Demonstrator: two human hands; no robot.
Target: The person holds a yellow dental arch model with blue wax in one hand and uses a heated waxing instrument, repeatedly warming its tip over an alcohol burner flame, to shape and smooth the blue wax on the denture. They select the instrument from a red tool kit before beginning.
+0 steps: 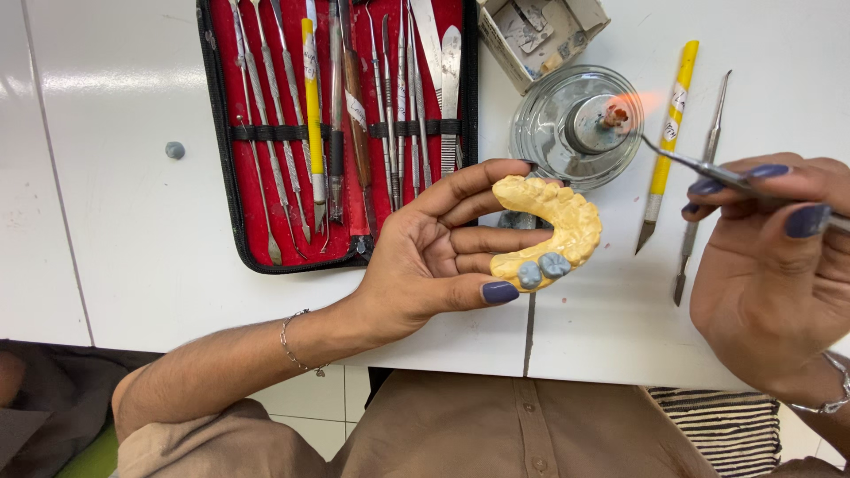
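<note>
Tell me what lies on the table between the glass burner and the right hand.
In the head view, a yellow-handled tool and a bare metal instrument lie side by side between the glass burner and the right hand.

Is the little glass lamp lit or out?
Lit. An orange flame burns at the wick of the glass lamp, by the metal tool's tip.

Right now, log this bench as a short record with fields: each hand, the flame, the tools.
left hand: holds yellow dental cast with two grey wax teeth
right hand: grips thin metal instrument, tip held beside the flame
spirit lamp: glass, lit, on white table
tool case: open, red lining, metal instruments strapped in
loose tools: yellow-handled knife; metal carver
small box: open, behind lamp
</note>
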